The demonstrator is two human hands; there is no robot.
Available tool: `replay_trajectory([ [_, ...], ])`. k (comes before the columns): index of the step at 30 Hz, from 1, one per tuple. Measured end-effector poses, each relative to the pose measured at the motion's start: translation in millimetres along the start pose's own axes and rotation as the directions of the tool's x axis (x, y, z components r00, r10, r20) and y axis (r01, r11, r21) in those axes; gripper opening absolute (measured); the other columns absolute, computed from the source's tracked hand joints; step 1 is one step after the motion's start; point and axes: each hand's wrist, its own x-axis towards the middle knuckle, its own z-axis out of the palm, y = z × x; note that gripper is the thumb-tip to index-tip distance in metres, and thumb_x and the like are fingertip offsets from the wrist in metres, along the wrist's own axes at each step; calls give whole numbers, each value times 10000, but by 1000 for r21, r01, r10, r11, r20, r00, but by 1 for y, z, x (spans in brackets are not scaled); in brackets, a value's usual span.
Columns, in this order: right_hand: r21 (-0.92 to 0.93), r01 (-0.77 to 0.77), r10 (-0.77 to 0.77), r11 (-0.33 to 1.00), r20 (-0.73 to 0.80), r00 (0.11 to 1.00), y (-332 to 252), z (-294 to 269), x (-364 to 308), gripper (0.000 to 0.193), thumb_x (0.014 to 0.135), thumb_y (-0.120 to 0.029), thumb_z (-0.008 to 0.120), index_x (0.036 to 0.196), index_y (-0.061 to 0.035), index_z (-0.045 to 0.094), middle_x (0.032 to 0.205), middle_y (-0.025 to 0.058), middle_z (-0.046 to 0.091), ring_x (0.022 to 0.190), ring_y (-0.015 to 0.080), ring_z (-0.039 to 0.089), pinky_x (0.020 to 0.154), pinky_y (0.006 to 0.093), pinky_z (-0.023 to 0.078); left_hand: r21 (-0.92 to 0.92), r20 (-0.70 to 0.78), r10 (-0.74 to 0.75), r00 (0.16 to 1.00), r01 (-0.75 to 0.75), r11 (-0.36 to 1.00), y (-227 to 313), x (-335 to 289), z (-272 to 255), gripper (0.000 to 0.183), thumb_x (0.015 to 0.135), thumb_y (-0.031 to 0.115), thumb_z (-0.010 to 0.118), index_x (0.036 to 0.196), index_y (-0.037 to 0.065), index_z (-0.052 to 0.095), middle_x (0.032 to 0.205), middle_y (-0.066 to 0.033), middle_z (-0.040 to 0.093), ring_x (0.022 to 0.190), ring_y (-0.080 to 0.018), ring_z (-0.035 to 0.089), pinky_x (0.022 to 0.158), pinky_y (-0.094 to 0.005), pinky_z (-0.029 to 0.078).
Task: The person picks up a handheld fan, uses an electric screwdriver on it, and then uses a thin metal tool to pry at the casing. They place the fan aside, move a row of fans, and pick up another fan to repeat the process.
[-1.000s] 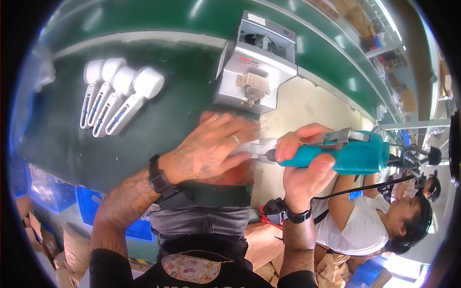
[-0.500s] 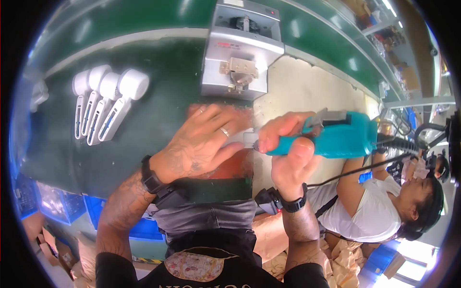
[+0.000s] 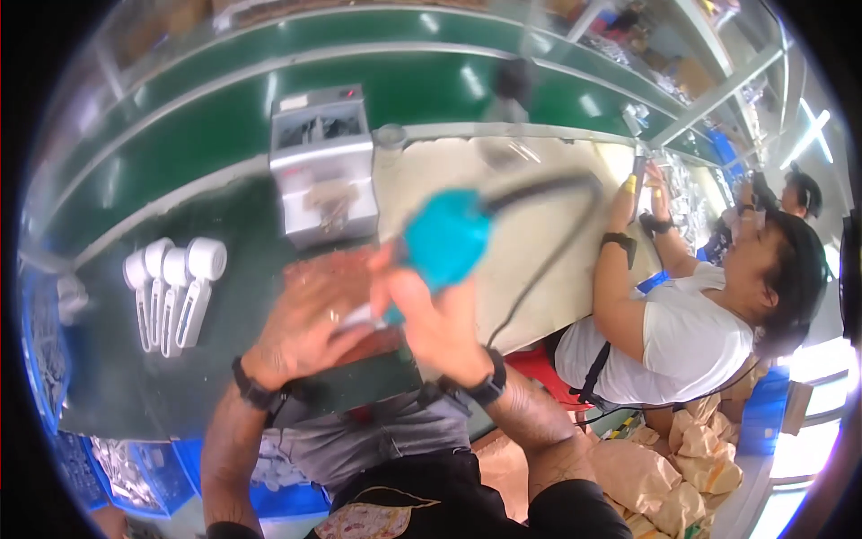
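Observation:
My right hand [image 3: 429, 322] is wrapped round a teal corded hand tool [image 3: 446, 238], its kind blurred by motion. The tool tilts up to the right, and its narrow end points down toward my left hand [image 3: 305, 322]. A small white plastic piece [image 3: 361, 317] shows between the two hands, at the left thumb and fingers; its far side is hidden. Both hands are over a reddish mat [image 3: 328, 263] on the green bench. Further left lie several white round-headed pieces with slotted handles [image 3: 171, 292], side by side in a row.
A grey machine [image 3: 323, 171] stands beyond the mat. From the tool a black cable [image 3: 557, 260] loops over the pale board [image 3: 521, 216]. On the right a co-worker in a white shirt [image 3: 687, 332] handles something at the bench. Blue bins [image 3: 144, 476] sit at the lower left.
My view has turned right, so the bench appears shifted left and the co-worker shows more fully. The teal tool has swung from nearly level to steeply tilted, its cable end raised.

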Motion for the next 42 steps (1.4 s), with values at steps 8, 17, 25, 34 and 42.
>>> replay_trajectory([
  [8,207,210,-161,955,-234,959,-30,-43,-64,706,895,-651,706,1099,6,548,722,109,591,637,235,598,568,369,474,112,-355,-441,824,506,855,27,-85,-21,381,884,43,749,1243,-26,640,1128,-205,658,996,-357,652,856,-425,525],
  [17,-109,161,-188,981,-320,929,12,-63,-74,742,898,-699,665,1047,17,535,707,110,579,592,211,591,523,334,489,592,-435,-376,818,575,565,-21,-108,-65,588,781,321,866,1277,127,617,1519,-204,463,1427,-451,396,1126,-585,295],
  [25,0,162,-159,987,-187,969,19,-44,-80,767,889,-728,641,1060,7,506,656,60,507,559,181,530,514,303,437,552,-306,-705,640,723,416,-47,-135,-100,803,739,558,855,1405,212,569,1642,-145,281,1536,-441,226,1229,-654,121],
  [34,-23,146,-148,989,-241,959,13,-52,-82,796,867,-748,646,1042,16,508,634,49,492,538,179,524,502,286,421,530,-328,-703,631,739,415,-41,-129,-114,759,722,578,857,1347,206,641,1519,-111,423,1451,-382,367,1196,-609,255],
  [42,7,137,-133,991,-196,972,17,-43,-77,790,870,-741,650,1049,13,499,637,54,501,542,184,531,507,291,434,549,-219,-673,707,659,514,-45,-131,-118,675,754,596,825,1261,169,701,1436,-116,443,1361,-345,440,1160,-547,322],
])
